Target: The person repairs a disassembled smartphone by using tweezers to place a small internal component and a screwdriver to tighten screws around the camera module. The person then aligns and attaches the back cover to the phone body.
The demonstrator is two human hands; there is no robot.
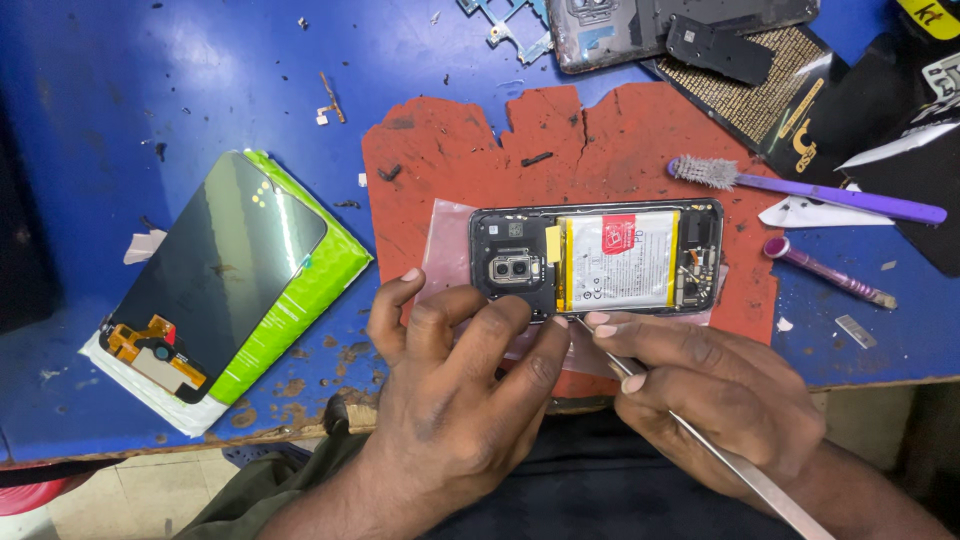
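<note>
An opened phone [596,258] lies back-up on a clear plastic sheet over a torn red mat [600,150], its white battery and camera module exposed. My left hand [455,380] rests at the phone's near left edge, fingertips touching the frame. My right hand [710,385] grips metal tweezers [720,455], whose tips point at the phone's near edge under the battery.
A replacement screen [215,265] lies on a green and white box at the left. A purple brush [810,188] and a small purple tool [830,272] lie right of the mat. A phone back cover and parts sit at the far edge of the blue table [200,70].
</note>
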